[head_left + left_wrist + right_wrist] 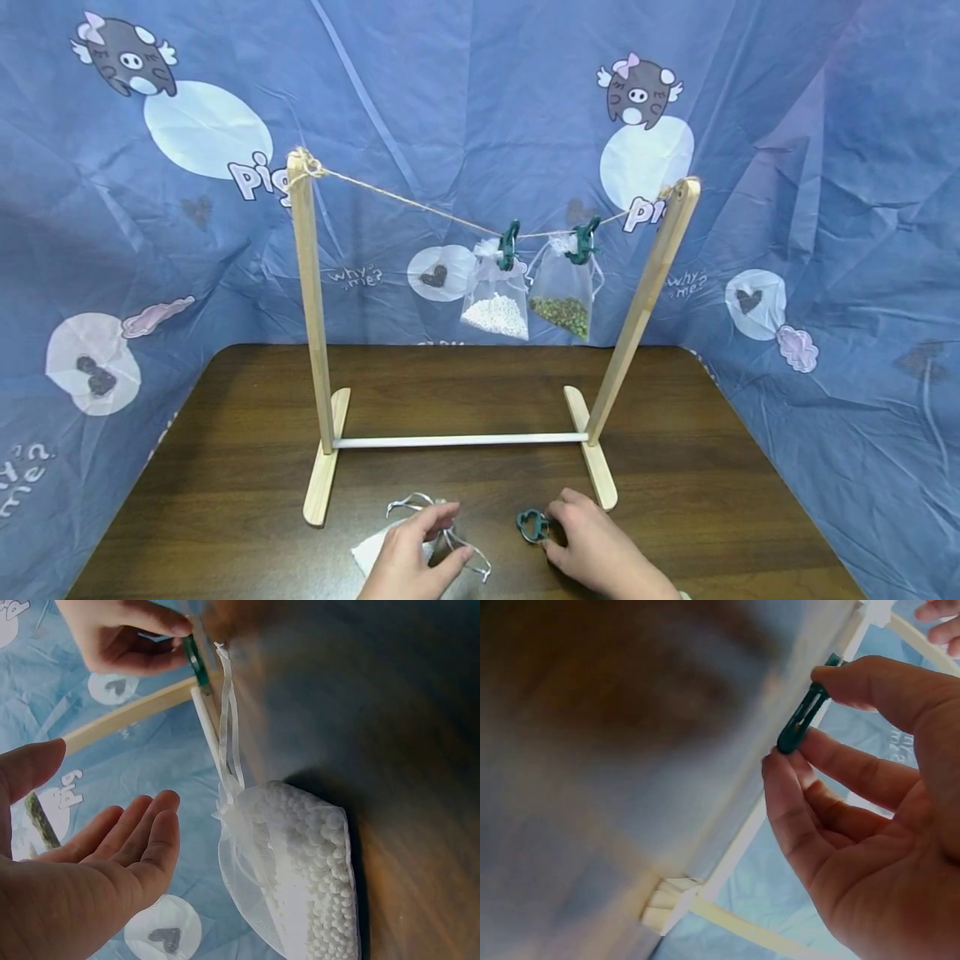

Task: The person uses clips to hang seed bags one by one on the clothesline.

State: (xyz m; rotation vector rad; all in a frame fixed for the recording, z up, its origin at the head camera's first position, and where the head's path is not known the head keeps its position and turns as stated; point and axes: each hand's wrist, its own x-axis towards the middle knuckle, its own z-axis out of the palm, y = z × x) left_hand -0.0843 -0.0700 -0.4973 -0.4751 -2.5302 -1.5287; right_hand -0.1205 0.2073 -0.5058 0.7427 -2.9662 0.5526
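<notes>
Before the pale wooden stand (312,308), the right hand (592,537) pinches a dark-green plastic clip (798,726) between thumb and fingers, apparently lightly. Also before the stand, the left hand (414,550), spread and gripping nothing, is beside a sheer white drawstring bag of beads (304,855).

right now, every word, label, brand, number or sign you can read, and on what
"pig": blue backdrop, upper left, g partly covered
"pi": backdrop, right, rest unclear
"why me?": backdrop, left and right; lower-left one cropped
Lettering at table's far edge: unreadable
Bags, clips: none legible
</notes>
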